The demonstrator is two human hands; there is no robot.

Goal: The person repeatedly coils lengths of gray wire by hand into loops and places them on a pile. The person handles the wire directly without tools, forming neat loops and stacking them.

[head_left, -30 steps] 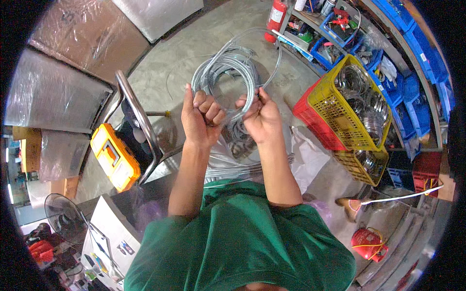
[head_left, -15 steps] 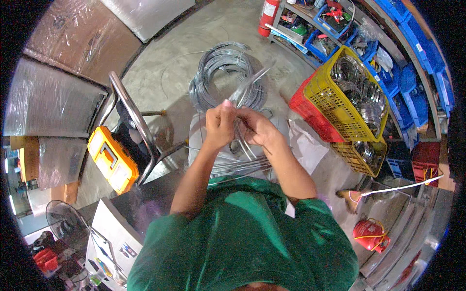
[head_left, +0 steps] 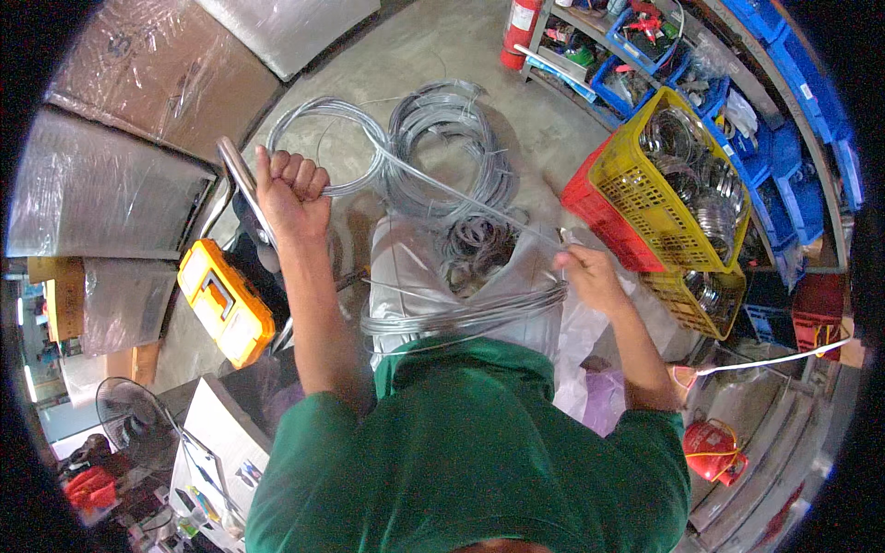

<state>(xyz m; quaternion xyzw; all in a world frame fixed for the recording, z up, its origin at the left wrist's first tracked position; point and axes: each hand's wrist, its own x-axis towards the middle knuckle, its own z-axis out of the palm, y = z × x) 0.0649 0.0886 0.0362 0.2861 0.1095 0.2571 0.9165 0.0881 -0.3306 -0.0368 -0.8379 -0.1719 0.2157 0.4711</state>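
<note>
My left hand [head_left: 293,195] is closed in a fist around a loop coil of grey metal wire [head_left: 371,131], raised at the left. Out of this coil a straight length of wire runs down to the right, to my right hand [head_left: 595,281], whose fingers pinch its end region. Beyond lies a larger coil of wire [head_left: 406,138] on the floor. Closer to me, a white sack [head_left: 392,253] stands open with tangled wire rings [head_left: 479,238] inside. Across its near side stretches a bundle of wire strands [head_left: 461,321], close to my body.
A yellow crate [head_left: 636,217] full of wire coils rests on a red crate [head_left: 599,207] at the right, beside shelves with blue bins [head_left: 784,198]. An orange case [head_left: 221,304] and a bent metal tube frame [head_left: 241,180] are at the left, near wrapped boxes [head_left: 111,184].
My hands were together over the sack, holding wire; now they are far apart. A wire coil hangs spread open from my left hand, and the strand between them is stretched out.
</note>
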